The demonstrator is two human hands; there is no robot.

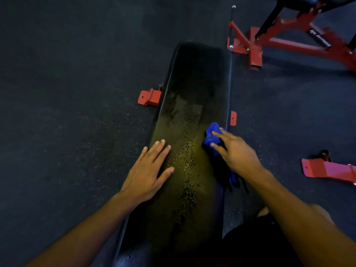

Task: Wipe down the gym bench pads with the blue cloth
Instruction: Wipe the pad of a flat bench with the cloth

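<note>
A long black bench pad [194, 78] runs away from me down the middle of the view, with wet droplets along its centre. My left hand [148, 172] lies flat on the pad's left side, fingers straight. My right hand [235, 153] presses the bunched blue cloth [212, 135] onto the pad's right edge with spread, nearly straight fingers. Part of the cloth is hidden under that hand, and a blue end of it shows below the wrist.
Red bench feet [149, 97] stick out from under the pad on both sides. Another red-framed bench [289, 41] stands at the far right, with a red foot plate [327, 170] on the right floor. Dark rubber flooring [67, 93] surrounds the bench.
</note>
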